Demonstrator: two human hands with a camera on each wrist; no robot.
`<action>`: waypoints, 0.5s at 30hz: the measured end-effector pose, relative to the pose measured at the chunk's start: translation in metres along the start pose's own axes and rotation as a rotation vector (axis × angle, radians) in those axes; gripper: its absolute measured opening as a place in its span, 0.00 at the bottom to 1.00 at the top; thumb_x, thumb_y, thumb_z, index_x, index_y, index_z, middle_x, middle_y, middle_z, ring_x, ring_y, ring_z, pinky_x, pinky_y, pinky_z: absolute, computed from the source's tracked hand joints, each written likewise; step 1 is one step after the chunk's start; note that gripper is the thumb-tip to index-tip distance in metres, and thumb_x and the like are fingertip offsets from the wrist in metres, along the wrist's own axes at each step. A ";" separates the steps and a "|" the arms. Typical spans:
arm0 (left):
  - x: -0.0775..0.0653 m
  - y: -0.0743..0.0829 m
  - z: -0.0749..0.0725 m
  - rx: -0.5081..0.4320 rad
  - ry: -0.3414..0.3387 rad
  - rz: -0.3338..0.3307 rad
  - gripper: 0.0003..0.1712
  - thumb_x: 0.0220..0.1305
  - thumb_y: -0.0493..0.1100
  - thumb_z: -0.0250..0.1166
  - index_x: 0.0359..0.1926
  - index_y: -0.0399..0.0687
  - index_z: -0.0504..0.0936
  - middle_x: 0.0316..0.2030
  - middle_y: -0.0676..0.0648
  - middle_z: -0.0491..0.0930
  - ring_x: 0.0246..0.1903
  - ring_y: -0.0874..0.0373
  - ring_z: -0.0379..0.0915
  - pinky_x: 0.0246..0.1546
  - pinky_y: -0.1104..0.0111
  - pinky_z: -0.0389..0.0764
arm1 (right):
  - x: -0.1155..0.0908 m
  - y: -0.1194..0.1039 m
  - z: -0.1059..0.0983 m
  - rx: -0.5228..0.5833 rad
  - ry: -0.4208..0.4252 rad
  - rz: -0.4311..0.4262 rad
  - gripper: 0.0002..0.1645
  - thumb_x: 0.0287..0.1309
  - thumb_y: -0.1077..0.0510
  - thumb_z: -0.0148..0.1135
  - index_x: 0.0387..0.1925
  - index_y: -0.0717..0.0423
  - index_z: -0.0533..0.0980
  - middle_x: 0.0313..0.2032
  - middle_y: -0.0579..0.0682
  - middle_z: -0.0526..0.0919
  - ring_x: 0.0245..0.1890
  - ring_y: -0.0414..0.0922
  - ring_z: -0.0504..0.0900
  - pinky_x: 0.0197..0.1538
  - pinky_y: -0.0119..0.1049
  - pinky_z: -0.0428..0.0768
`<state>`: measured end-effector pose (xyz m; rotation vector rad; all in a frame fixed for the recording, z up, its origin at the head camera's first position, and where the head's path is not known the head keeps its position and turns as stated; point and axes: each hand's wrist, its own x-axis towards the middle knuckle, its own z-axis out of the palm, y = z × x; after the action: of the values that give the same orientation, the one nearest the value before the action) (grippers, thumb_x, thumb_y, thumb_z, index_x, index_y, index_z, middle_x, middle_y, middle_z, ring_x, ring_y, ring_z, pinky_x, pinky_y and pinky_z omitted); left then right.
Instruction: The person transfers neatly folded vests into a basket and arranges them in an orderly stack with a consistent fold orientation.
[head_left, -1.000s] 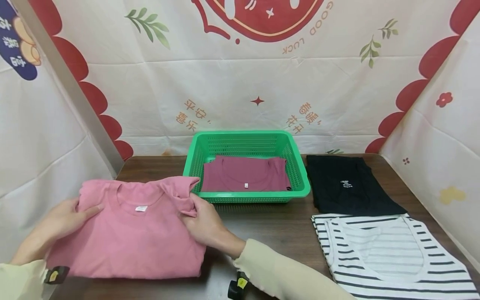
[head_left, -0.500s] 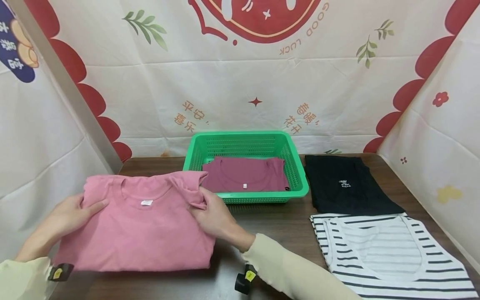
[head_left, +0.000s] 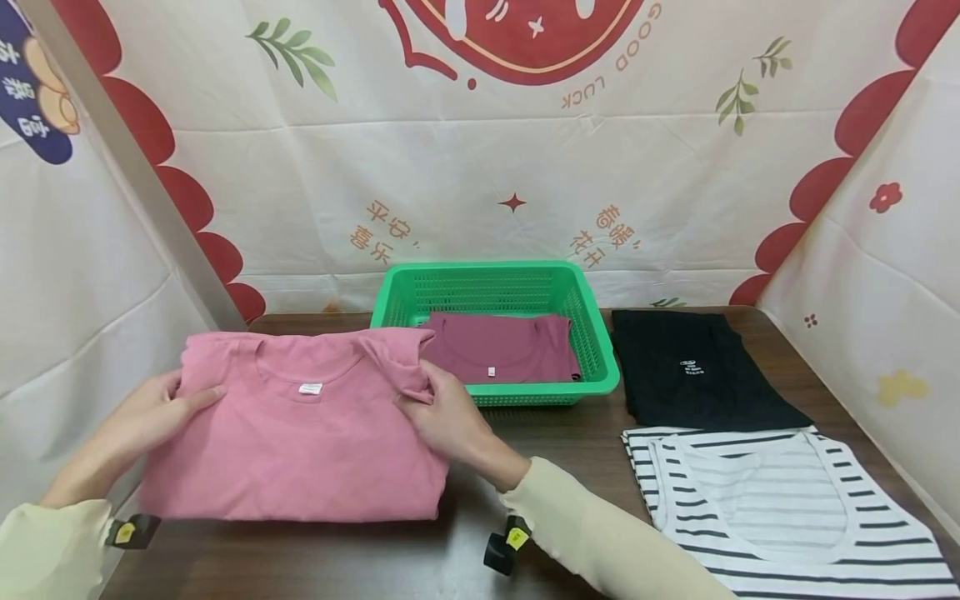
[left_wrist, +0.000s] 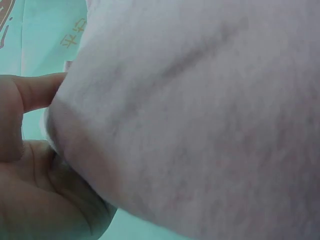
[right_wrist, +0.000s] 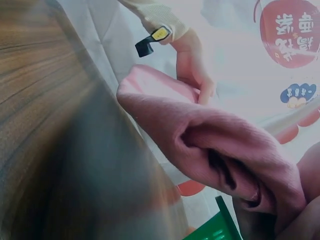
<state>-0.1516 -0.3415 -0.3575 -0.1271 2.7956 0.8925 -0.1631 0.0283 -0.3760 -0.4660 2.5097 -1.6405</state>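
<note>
A folded pink T-shirt [head_left: 300, 450] with a white neck label hangs between both hands, lifted off the table. My left hand [head_left: 150, 417] grips its left side, thumb on the front; the other fingers are hidden behind the cloth in the head view. At the shirt's upper right, my right hand [head_left: 450, 417] pinches the bunched sleeve. The right wrist view shows the folded layers of the pink T-shirt [right_wrist: 225, 135] from the side, above the table. Behind the shirt's right corner stands a green basket [head_left: 555, 390], with a folded plum-coloured shirt [head_left: 502, 346] lying in it.
A folded black shirt [head_left: 686, 375] lies right of the basket on the brown wooden table [head_left: 555, 450]. In front of it is a folded striped white top [head_left: 787, 508]. Printed white cloth [head_left: 450, 158] walls in the back and both sides.
Both hands have raised the pink T-shirt and carried it to the right, towards the basket. Its upper right corner now overlaps the basket's left edge in the head view.
</note>
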 end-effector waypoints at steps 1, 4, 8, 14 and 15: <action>0.000 0.001 0.000 -0.012 -0.006 -0.001 0.47 0.72 0.65 0.50 0.68 0.25 0.59 0.59 0.27 0.71 0.53 0.39 0.71 0.44 0.57 0.74 | 0.000 0.000 -0.001 0.004 -0.002 0.003 0.11 0.64 0.56 0.65 0.47 0.49 0.77 0.37 0.45 0.81 0.35 0.39 0.76 0.42 0.37 0.77; 0.002 0.006 -0.001 -0.036 -0.008 0.004 0.45 0.74 0.63 0.49 0.70 0.25 0.57 0.62 0.26 0.67 0.57 0.37 0.67 0.48 0.55 0.72 | 0.001 0.000 -0.005 0.005 -0.001 0.006 0.11 0.64 0.55 0.64 0.48 0.49 0.77 0.38 0.45 0.81 0.36 0.40 0.76 0.43 0.38 0.77; 0.003 0.010 0.000 -0.053 0.006 0.019 0.41 0.74 0.61 0.51 0.69 0.28 0.61 0.59 0.29 0.70 0.51 0.48 0.71 0.43 0.64 0.73 | 0.001 -0.001 -0.010 -0.005 0.012 0.009 0.11 0.64 0.55 0.64 0.47 0.49 0.77 0.38 0.45 0.81 0.36 0.40 0.76 0.44 0.38 0.77; 0.004 0.014 -0.001 -0.105 -0.015 0.034 0.42 0.72 0.63 0.52 0.69 0.32 0.61 0.58 0.34 0.73 0.45 0.65 0.70 0.40 0.71 0.75 | 0.000 -0.001 -0.018 0.000 0.026 0.000 0.11 0.64 0.56 0.65 0.47 0.50 0.77 0.39 0.46 0.82 0.36 0.40 0.77 0.44 0.39 0.77; 0.004 0.014 -0.001 -0.113 -0.016 0.036 0.42 0.72 0.63 0.52 0.69 0.32 0.61 0.58 0.34 0.73 0.44 0.66 0.70 0.39 0.71 0.75 | 0.000 -0.001 -0.020 -0.001 0.029 -0.005 0.11 0.64 0.56 0.65 0.46 0.50 0.77 0.39 0.46 0.82 0.36 0.40 0.76 0.44 0.38 0.77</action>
<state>-0.1582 -0.3303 -0.3497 -0.0866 2.7407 1.0561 -0.1683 0.0452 -0.3671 -0.4517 2.5320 -1.6600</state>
